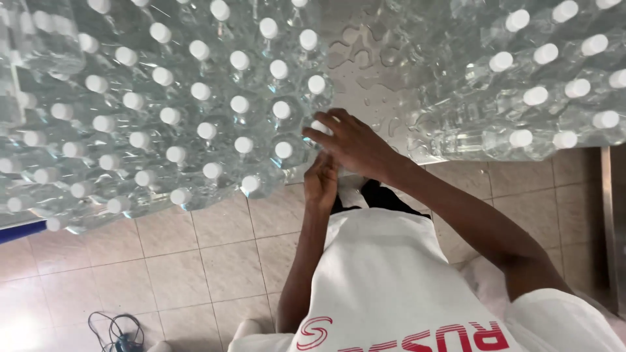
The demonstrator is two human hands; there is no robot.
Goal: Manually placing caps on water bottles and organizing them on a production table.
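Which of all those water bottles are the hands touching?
The bottle at the right edge of the left bunch. The right hand covers its white cap and the left hand is just below it; every other bottle stands untouched.

Hidden under the right hand: most of one white-capped bottle, only a sliver of cap showing past the fingers. Tucked beneath that hand, the left hand, its fingertips out of sight, grip impossible to tell. Cut off by the top and left edges: the left cluster of bottles. Cropped by the top and right edges: the right cluster of bottles. Clipped at the bottom edge: dark cable on the floor tiles. Wet surface mostly covered.
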